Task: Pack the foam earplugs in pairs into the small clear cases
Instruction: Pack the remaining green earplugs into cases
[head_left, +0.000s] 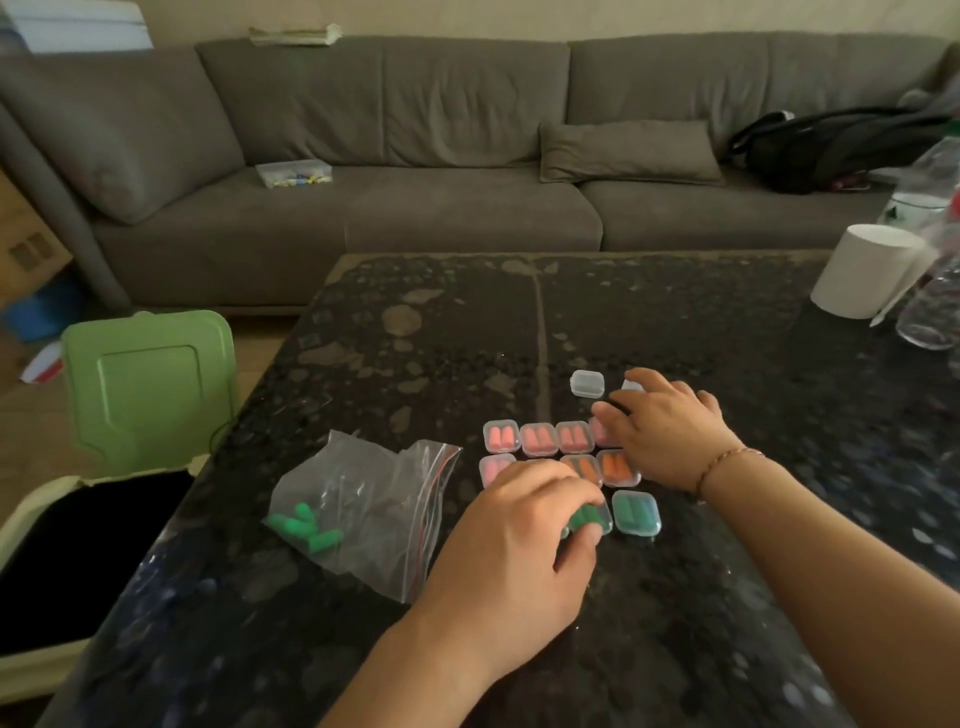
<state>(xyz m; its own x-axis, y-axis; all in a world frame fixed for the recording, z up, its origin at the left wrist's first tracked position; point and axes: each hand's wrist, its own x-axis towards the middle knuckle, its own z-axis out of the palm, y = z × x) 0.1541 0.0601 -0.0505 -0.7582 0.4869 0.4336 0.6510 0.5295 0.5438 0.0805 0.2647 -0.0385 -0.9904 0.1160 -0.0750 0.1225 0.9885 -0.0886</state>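
At the far left, beside the table, a bin stands with its green lid (148, 384) tipped up. On the dark stone table (675, 597) lies a clear zip bag (363, 514) with a few loose green earplugs (304, 525) bunched in its left corner.

Next comes the left hand (519, 540), fingers curled down over a small clear case (592, 519) with green plugs inside, thumb against its near edge (whether the lid has snapped home is hidden by the fingers). Touching it on the right sits a closed green-filled case (636, 513). Behind them run two rows of filled cases: pink ones (537, 439) at the back and a pink and orange ones (618, 467) in front, packed edge to edge.

The right hand (670, 431) reaches over the back row, fingers loosely bent around an empty case (631, 385) that is mostly covered; another empty case (587, 383) lies just left of it.

The risks, as I judge them: the left hand's press could skid the case into its neighbours and jostle the rows; a plug tip caught under the lid would keep it from latching; and the right wrist, low over the orange cases, could drag them.
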